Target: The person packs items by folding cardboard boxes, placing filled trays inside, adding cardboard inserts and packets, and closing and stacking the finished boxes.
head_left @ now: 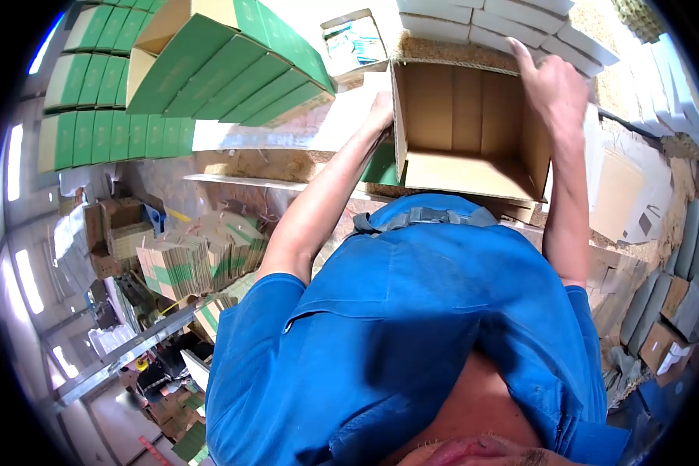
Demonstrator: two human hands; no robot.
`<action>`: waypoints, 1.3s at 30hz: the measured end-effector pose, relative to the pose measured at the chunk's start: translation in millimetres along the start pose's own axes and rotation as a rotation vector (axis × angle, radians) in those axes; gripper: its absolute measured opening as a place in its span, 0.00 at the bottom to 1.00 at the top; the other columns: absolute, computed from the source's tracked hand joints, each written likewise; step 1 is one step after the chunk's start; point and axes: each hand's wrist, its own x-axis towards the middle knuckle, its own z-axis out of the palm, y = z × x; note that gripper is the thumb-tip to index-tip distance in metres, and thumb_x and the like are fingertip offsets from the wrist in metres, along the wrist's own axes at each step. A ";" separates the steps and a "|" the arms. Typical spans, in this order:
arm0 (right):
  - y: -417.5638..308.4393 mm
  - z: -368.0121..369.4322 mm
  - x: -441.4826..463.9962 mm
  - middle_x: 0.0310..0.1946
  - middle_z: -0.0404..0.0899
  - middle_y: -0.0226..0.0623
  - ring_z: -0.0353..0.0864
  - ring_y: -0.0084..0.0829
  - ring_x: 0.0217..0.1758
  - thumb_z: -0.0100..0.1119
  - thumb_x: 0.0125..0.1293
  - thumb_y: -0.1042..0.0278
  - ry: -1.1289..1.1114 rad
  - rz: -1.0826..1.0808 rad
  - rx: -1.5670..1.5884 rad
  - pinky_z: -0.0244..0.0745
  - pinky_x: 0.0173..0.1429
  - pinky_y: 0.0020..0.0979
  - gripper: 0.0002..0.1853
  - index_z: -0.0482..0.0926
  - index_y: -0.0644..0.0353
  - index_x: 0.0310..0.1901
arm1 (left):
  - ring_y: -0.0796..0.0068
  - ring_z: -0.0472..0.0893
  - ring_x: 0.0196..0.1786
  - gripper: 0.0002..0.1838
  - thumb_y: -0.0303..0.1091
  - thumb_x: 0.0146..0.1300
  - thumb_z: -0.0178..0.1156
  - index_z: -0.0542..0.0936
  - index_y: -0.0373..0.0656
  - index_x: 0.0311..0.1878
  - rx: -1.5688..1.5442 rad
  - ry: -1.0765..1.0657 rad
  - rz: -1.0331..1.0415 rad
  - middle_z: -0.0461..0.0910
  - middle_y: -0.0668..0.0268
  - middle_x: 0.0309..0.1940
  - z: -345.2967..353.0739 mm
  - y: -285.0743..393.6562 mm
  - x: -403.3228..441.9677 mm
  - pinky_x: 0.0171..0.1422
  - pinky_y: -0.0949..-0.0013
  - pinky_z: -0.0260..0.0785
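An open cardboard box is in front of my body, its brown inside facing me. My left hand is against the outside of the box's left wall, which hides most of its fingers, so I cannot tell their shape. At the upper right corner of the box is my right hand, with the thumb stretched up and away from the other fingers. Those fingers bend away from view, and I see nothing held in them. Whether they touch the box wall is unclear.
Green cartons are stacked at upper left. A small open box with packets stands behind. White boxes line the back. Bundles of flattened cartons are at lower left, and grey packages are at the right.
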 end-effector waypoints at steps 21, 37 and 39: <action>3.7 75.1 67.7 0.26 0.82 0.57 0.85 0.53 0.35 0.42 0.63 0.21 -0.036 -0.273 0.158 0.79 0.43 0.47 0.47 0.83 0.71 0.24 | 0.65 0.70 0.64 0.33 0.33 0.63 0.56 0.62 0.35 0.71 0.002 -0.201 0.200 0.71 0.56 0.63 1.4 80.5 -99.3 0.71 0.64 0.60; 71.8 42.8 75.1 0.36 0.88 0.42 0.86 0.36 0.42 0.53 0.66 0.33 0.021 -0.182 0.507 0.77 0.51 0.37 0.34 0.86 0.63 0.47 | 0.66 0.75 0.60 0.33 0.29 0.58 0.56 0.65 0.36 0.70 -0.008 -0.131 0.167 0.76 0.54 0.59 0.5 73.0 -102.1 0.68 0.65 0.64; 99.0 5.8 92.1 0.42 0.87 0.45 0.86 0.37 0.47 0.57 0.63 0.37 0.134 0.004 0.572 0.77 0.54 0.35 0.29 0.86 0.55 0.51 | 0.66 0.75 0.60 0.33 0.29 0.58 0.56 0.65 0.36 0.70 -0.031 -0.129 0.148 0.76 0.54 0.59 1.1 73.5 -103.8 0.68 0.65 0.64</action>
